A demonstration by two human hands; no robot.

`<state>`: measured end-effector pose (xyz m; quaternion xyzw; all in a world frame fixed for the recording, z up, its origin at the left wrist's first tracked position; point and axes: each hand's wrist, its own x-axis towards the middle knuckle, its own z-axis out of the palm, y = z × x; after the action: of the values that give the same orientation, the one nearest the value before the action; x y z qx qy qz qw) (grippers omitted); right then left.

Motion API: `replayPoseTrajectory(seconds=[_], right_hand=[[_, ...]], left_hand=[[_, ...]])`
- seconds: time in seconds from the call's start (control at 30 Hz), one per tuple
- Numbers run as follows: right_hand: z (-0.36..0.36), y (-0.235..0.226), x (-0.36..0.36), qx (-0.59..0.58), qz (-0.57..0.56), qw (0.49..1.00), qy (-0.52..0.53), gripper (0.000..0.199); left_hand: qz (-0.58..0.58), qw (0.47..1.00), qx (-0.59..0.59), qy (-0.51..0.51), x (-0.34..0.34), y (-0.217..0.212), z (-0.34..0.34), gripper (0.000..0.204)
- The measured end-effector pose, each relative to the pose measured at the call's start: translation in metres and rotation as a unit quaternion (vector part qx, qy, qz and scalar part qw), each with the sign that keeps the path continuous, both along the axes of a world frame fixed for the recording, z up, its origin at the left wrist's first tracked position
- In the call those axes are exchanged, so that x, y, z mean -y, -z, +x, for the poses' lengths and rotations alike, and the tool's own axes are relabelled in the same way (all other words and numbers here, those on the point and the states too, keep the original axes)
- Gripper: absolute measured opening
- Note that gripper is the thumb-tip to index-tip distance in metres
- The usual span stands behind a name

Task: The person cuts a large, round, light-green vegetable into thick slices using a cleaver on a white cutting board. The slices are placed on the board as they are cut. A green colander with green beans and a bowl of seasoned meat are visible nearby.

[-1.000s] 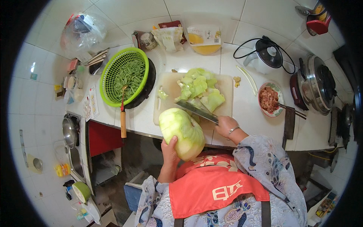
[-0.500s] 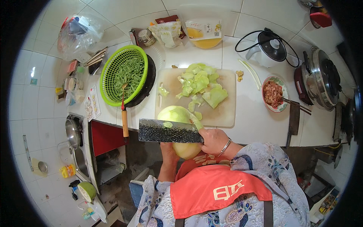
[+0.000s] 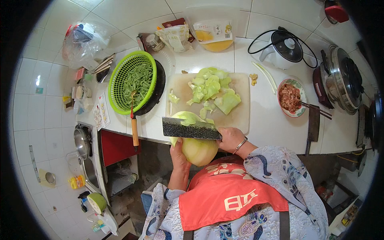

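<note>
My right hand [image 3: 232,140], wearing a bracelet, grips the handle of a cleaver [image 3: 190,130] with a dark, dimpled blade. The blade lies across a large, pale, partly peeled gourd [image 3: 199,151], with a green strip of peel at its upper edge. My left hand [image 3: 179,155] is wrapped round the gourd's left side and steadies it at the counter's front edge; some of its fingers are hidden. Just beyond the gourd, a white cutting board [image 3: 241,94] bears a heap of light green peelings [image 3: 210,84].
Left stands a green colander [image 3: 114,98] of cut green beans with a wooden-handled utensil [image 3: 135,130]. Right are a bowl of meat [image 3: 289,98] with chopsticks, another cleaver [image 3: 313,128], an electric pot [image 3: 282,50] and a lidded cooker [image 3: 342,82]. A cut green gourd [image 3: 96,203] lies lower left.
The cleaver has moved to the right along the gourd. The gourd is tilted differently, its near end now further right, and my left hand has shifted slightly up and right.
</note>
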<state>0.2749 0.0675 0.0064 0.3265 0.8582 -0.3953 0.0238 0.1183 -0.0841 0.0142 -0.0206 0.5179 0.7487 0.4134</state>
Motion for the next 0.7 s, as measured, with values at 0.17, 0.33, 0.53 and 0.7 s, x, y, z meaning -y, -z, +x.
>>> replayPoseTrajectory(seconds=[0.17,0.33,0.53,0.7], right_hand=[[0.041,0.041,-0.012,0.068,-0.036,0.995,0.070,0.026],[0.025,0.005,-0.011,-0.011,-0.008,0.999,0.040,0.023],[-0.017,-0.056,-0.011,-0.046,0.016,0.995,-0.092,0.021],[-0.024,-0.050,-0.021,-0.004,0.041,0.993,-0.113,0.021]], left_hand=[[-0.021,0.999,-0.007,-0.028,0.005,-0.007,0.007,0.048],[-0.023,0.999,-0.015,0.022,0.019,0.001,0.008,0.045],[-0.023,0.999,-0.029,0.001,0.016,0.004,0.012,0.044],[-0.042,0.998,-0.036,-0.013,0.018,0.004,0.017,0.040]])
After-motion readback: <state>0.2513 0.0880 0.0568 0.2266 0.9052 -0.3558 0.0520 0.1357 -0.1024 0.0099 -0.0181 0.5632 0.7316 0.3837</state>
